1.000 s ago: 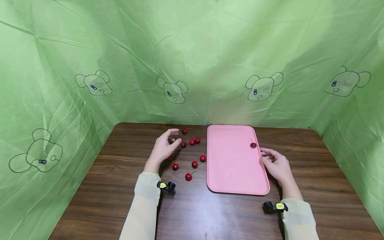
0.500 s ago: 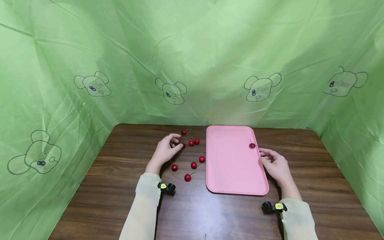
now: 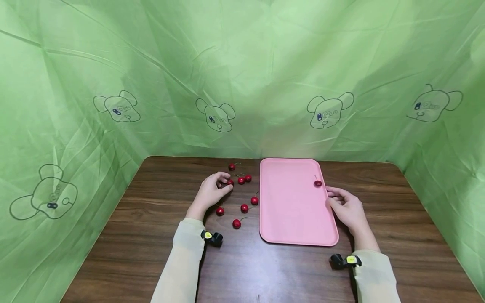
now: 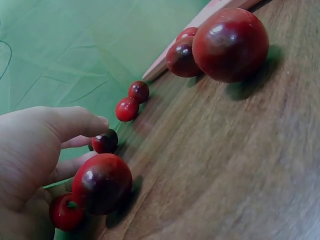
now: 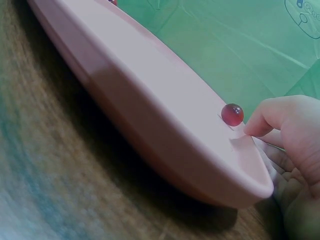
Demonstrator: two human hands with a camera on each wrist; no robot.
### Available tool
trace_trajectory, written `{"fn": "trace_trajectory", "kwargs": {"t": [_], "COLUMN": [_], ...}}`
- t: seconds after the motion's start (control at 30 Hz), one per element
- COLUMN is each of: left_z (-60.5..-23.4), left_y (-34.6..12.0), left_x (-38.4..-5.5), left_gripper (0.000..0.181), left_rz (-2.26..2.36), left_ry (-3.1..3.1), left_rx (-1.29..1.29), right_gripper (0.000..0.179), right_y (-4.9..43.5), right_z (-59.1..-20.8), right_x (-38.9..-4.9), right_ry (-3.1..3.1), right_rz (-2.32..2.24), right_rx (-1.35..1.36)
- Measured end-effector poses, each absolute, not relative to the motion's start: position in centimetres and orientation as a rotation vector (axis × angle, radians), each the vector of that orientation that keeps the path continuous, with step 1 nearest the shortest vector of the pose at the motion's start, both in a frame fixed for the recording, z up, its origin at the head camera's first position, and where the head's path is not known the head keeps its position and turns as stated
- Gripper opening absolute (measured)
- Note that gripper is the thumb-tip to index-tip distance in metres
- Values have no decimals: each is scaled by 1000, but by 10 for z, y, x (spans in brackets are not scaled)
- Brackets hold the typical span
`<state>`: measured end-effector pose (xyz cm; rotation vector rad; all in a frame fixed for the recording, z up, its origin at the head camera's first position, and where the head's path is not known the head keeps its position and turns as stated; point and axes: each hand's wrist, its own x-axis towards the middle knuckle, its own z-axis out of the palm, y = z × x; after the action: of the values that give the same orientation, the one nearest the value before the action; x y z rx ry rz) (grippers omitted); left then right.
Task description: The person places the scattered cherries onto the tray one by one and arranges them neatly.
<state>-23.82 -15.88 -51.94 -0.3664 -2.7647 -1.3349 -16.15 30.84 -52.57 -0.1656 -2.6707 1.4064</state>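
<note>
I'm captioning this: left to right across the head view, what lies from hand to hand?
Left hand, side-by-side cherry pair, pink tray, lone cherry by the tray's right edge, right hand. Other cherries overlap in order, so omitted.

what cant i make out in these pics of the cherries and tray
Cherry: head view, partly covered by fingers of the left hand.
Far cherry: right wrist view, cut off by the top edge.
Tray, far end: same view, same edge.
Yellow label wording: head view, too small.
</note>
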Motion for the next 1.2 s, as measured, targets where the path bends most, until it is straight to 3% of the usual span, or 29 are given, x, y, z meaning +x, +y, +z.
{"fn": "trace_trajectory", "kwargs": {"t": [0.33,1.2], "left_z": [-520,-517], "left_y": [-154,-154], "left_x": [-237,-235], "left_gripper": [21,20], "left_rz": [-1281,-1237], "left_ry": [-2781,-2827], "left_rx": [-385,-359], "right_gripper": [40,41], "right_y": [308,309], "right_z": [-526,-527], "right_x": [-161,-162], "right_ry": [-2652,-2683], "right_rz": [1410,1390], "right_rx": [-159,-168]}}
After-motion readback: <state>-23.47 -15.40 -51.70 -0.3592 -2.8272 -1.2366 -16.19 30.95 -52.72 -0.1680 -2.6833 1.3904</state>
